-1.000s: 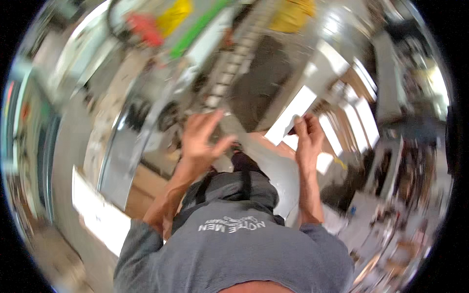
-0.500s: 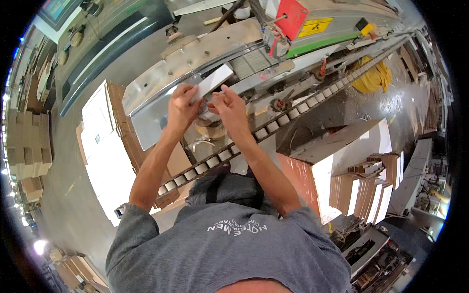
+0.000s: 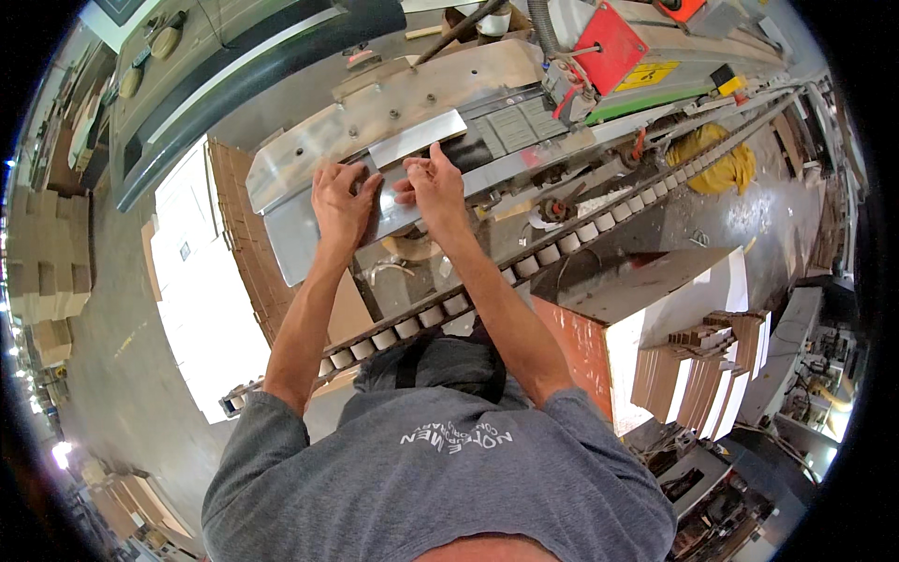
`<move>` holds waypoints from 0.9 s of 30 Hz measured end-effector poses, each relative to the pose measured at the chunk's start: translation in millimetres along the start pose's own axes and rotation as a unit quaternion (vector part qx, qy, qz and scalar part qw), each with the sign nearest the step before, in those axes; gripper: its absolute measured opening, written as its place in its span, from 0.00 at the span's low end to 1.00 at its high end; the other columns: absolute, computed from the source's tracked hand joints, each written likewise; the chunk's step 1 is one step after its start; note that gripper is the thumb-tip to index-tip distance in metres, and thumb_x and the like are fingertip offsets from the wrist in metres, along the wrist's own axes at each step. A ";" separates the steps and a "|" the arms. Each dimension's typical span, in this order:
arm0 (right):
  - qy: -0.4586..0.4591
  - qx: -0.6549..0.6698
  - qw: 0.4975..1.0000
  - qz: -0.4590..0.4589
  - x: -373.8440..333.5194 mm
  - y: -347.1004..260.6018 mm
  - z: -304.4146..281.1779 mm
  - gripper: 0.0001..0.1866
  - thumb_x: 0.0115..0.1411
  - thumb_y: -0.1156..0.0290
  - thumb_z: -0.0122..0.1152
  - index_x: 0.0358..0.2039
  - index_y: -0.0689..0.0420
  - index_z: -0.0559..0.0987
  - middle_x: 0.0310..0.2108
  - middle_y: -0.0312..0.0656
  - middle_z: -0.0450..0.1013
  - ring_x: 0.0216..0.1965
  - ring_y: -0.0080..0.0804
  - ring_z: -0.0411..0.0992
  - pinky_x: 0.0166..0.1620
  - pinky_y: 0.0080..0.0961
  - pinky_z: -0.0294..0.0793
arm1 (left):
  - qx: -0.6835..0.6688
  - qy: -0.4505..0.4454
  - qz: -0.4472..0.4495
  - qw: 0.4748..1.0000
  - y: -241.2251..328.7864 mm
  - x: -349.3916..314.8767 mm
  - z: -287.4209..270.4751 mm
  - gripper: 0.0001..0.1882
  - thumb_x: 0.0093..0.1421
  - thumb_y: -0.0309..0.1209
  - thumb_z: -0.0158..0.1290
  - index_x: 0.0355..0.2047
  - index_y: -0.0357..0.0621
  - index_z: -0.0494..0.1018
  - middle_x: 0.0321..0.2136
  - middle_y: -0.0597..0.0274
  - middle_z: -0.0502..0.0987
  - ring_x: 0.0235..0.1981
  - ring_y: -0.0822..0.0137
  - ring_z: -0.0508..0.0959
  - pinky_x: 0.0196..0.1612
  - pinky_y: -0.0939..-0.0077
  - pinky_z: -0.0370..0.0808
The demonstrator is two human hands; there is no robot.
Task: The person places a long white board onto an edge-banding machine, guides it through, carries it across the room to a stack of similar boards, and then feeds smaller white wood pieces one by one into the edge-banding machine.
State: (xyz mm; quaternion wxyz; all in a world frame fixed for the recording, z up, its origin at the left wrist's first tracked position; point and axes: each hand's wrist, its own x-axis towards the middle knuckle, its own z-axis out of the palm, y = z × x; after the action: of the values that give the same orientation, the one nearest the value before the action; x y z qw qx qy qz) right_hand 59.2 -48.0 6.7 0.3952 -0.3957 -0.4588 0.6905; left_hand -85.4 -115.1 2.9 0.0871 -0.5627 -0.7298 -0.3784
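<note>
A flat white strip [image 3: 419,138], like folded cardboard, lies along the raised metal fence [image 3: 393,114] of a machine bed. My left hand [image 3: 342,201] is over the smooth metal plate [image 3: 298,236] by the strip's left end, its fingers bent and loosely apart with nothing visible between them. Beside it, my right hand [image 3: 436,195] stretches its index finger to the strip's near edge; the other fingers are half curled. Whether the fingertips press on the strip is hard to make out. Right of the strip, a ribbed grey belt section [image 3: 515,126] continues along the bed.
A roller track [image 3: 571,242] crosses between me and the bed. White-faced cardboard sheets [image 3: 201,272] are stacked at left. A large box [image 3: 599,347] with cardboard pieces [image 3: 698,375] stands at right. Beyond are a red panel [image 3: 609,47], a hose and a yellow bag [image 3: 710,159].
The white strip, earlier slanted up between my fingers, now lies against the fence. My left fingers have come away from it. The whole view has shifted slightly.
</note>
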 end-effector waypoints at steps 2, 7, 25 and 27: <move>-0.016 -0.007 1.000 0.005 1.2 -0.1 -1.6 0.18 0.66 0.75 0.49 0.52 0.73 0.65 0.40 0.44 0.73 0.28 0.25 0.76 0.24 0.19 0.76 | -0.014 -0.016 -0.028 0.999 0.6 1.6 1.1 0.13 0.48 0.32 0.66 0.33 0.40 0.81 0.28 0.55 0.78 0.34 0.53 0.75 0.40 0.61 0.73; -0.021 -0.024 0.999 -0.026 8.6 6.1 -7.3 0.21 0.64 0.73 0.47 0.53 0.77 0.64 0.33 0.46 0.74 0.21 0.26 0.75 0.19 0.20 0.77 | -0.016 -0.030 -0.002 0.999 0.6 8.4 14.6 0.09 0.51 0.33 0.64 0.29 0.41 0.81 0.25 0.54 0.78 0.32 0.52 0.77 0.38 0.60 0.73; 0.092 -0.036 0.992 -0.072 85.9 -23.1 -128.0 0.31 0.62 0.76 0.49 0.64 0.73 0.57 0.26 0.39 0.73 0.20 0.23 0.69 0.26 0.22 0.72 | -0.036 -0.074 0.010 0.997 104.8 67.6 136.1 0.05 0.52 0.30 0.62 0.26 0.43 0.79 0.26 0.54 0.78 0.27 0.51 0.79 0.32 0.62 0.76; 0.079 -0.064 0.994 -0.048 84.7 -25.5 -136.8 0.30 0.61 0.76 0.52 0.63 0.73 0.59 0.29 0.42 0.75 0.23 0.23 0.71 0.28 0.22 0.73 | -0.049 -0.081 0.000 0.996 117.8 75.1 146.0 0.08 0.53 0.34 0.60 0.22 0.44 0.77 0.25 0.55 0.75 0.27 0.49 0.77 0.31 0.56 0.73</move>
State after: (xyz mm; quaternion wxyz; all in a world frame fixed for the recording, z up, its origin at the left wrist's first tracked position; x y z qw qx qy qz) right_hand 156.5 79.7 -21.1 0.4368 -0.4507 -0.4881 0.6065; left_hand 36.3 46.0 -4.1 0.0001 -0.5950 -0.7149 -0.3673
